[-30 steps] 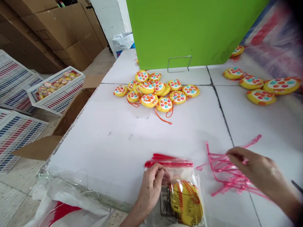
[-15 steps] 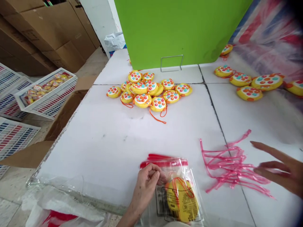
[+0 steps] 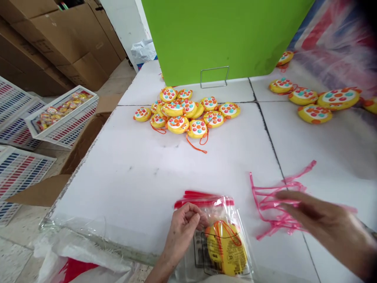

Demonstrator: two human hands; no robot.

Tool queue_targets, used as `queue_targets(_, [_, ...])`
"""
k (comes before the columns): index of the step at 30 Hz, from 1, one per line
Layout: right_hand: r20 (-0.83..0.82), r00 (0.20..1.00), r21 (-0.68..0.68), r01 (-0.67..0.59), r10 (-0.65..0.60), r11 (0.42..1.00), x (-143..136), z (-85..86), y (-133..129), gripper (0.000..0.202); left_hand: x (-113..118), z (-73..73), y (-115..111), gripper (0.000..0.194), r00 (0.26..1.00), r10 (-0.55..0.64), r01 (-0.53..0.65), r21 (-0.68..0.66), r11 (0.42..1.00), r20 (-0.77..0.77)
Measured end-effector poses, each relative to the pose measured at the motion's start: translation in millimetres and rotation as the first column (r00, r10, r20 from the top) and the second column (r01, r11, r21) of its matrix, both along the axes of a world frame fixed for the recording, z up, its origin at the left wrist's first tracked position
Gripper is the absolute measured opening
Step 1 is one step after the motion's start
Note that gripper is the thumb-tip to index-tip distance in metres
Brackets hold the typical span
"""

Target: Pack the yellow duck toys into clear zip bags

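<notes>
While the left hand [image 3: 185, 228] rests over the clear bag [image 3: 218, 214], its thumb and fingers curl together just below the red strip [image 3: 203, 203]; whether film is nipped between them can't be told. That placement seems meant to steady the slippery plastic near its top. Inside lies the yellow toy [image 3: 228, 253], printed face up with its orange cord. And over on the other side, the right hand [image 3: 326, 222] is out across the pink strips [image 3: 273, 205], fingertips slightly apart but blurred, so a grip can't be confirmed. The strips lie loosely fanned right beside the bag, presumably for easy reach, with the dotted toys [image 3: 197, 128] heaped farther back, leaving working room.
</notes>
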State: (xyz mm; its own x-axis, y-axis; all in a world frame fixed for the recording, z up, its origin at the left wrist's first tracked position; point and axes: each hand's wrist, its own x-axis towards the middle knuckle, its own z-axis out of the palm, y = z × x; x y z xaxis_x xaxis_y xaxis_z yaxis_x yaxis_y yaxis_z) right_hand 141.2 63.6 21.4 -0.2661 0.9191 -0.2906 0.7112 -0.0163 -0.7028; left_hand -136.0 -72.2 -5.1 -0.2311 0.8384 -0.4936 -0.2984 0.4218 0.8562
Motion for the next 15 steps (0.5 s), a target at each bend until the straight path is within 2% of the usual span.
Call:
queue_targets(3, [-0.05,0.981,-0.219,-0.192,0.185,0.957,-39,-11.8,-6,0.043,1,0.1,-1,0.01,1.0,0.019,-0.018,-0.008,1.0,0.023])
queue_targets(5, [-0.073,0.97,-0.29,-0.241,0.23,0.926,-56,-23.6,-5,0.042,1,0.2,0,0.01,0.999,0.033,-0.033,-0.02,0.999,0.022])
queue_targets(9, [-0.19,0.947,-0.312,-0.308,0.259,0.899,-71,-41.5,-4,0.026,1,-1.3,0,0.012,1.0,0.024,-0.024,-0.032,0.999,0.008])
queue_targets(13, [-0.249,0.923,-0.289,-0.361,0.294,0.887,-71,-43.3,-7,0.023,0,-3.3,-5,0.013,1.0,0.001,-0.002,-0.051,0.999,-0.002])
queue_targets(15, [-0.263,0.913,-0.277,-0.381,0.311,0.882,-68,-41.6,-10,0.023,-2,-3.5,-8,0.013,0.996,-0.001,-0.003,-0.048,0.999,-0.09])
